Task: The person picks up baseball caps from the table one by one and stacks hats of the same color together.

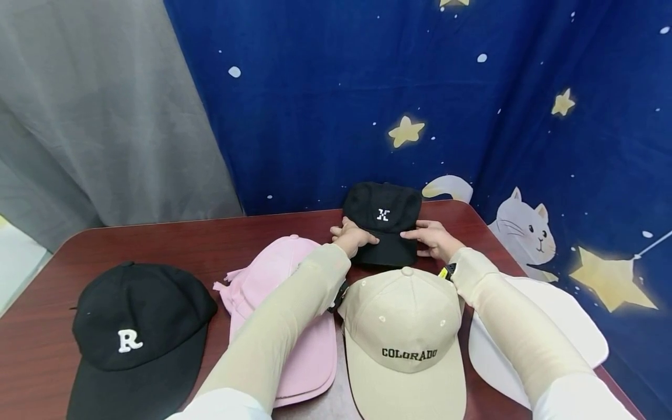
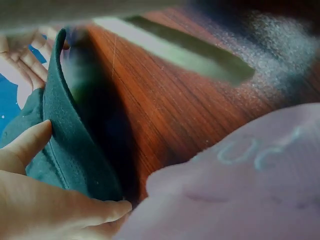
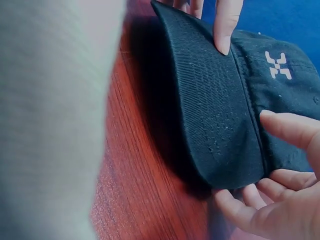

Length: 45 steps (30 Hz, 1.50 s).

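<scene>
A black cap (image 1: 389, 248) with a small white emblem sits at the far edge of the table, its brim facing me. My left hand (image 1: 353, 237) holds its left side, thumb on top near the brim seam. On the opposite side my right hand (image 1: 436, 238) grips it. In the right wrist view, the right thumb touches the crown beside the seam and the fingers curl at the brim's corner. The left wrist view shows the brim (image 2: 75, 130) edge-on between both hands. A beige COLORADO cap (image 1: 406, 326) lies just in front, between my forearms.
Pink caps (image 1: 310, 361), apparently stacked, lie under my left forearm. A black cap with a white R (image 1: 142, 326) is at the left. A white cap (image 1: 556, 315) lies partly beneath my right forearm. Blue starry curtain (image 1: 325, 105) hangs behind the table (image 1: 210, 239).
</scene>
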### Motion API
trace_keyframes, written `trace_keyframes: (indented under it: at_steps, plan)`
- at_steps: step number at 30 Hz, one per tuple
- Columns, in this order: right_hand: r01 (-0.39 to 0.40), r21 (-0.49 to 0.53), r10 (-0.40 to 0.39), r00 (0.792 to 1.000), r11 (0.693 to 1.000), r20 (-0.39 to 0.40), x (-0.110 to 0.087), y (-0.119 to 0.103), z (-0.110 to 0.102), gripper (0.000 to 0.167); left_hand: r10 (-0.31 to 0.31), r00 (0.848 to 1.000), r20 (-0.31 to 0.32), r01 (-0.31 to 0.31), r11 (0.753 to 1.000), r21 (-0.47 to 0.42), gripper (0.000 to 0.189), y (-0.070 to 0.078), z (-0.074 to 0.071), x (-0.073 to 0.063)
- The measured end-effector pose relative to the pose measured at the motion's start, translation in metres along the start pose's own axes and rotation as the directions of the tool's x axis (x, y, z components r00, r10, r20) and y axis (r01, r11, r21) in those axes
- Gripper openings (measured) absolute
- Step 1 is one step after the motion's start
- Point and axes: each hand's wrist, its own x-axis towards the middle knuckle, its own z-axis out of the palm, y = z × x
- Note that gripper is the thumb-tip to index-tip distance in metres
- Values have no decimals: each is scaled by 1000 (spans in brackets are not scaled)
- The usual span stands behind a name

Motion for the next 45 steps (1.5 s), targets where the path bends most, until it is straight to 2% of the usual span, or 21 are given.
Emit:
trace_keyframes:
  at_steps: [4,10,21,27,31,32,35,38,39,40,45]
  plan:
    - [8,2,-8,1000,1000,-4,-1,-1,1,79,15,1000,1,-15,1000,22,101,1,-3,-3]
    - [43,-86,-45,999,995,-27,-2,-2,-1,80,54,999,10,-54,999,0,98,2,-7,-7]
    - [143,-134,-152,987,981,-55,-9,-11,1,82,118,993,-12,-119,985,-127,99,2,-13,-12]
    - [164,-180,-185,977,970,-102,-14,-17,3,83,136,990,-24,-138,975,-175,99,3,-17,-15]
    - [188,-180,-211,970,966,-120,-18,-23,4,84,124,991,-43,-131,972,-195,101,5,-17,-11]
    - [198,-181,-221,968,963,-117,-20,-24,4,84,138,988,-74,-149,972,-183,105,2,-11,-2]
    - [228,-188,-252,961,955,-115,-25,-28,4,83,152,983,-100,-165,976,-143,105,5,-13,-1]
    - [260,-208,-287,951,943,-114,-31,-32,3,82,175,978,-111,-188,975,-121,105,10,-19,-10]
    - [268,-210,-296,948,940,-115,-33,-33,3,82,169,982,-90,-180,976,-127,101,15,-26,-23]
    - [274,-215,-303,946,937,-117,-34,-35,2,82,176,980,-90,-187,974,-129,101,16,-29,-27]
    - [306,-218,-337,934,926,-120,-42,-40,2,81,202,974,-105,-215,966,-141,102,22,-37,-40]
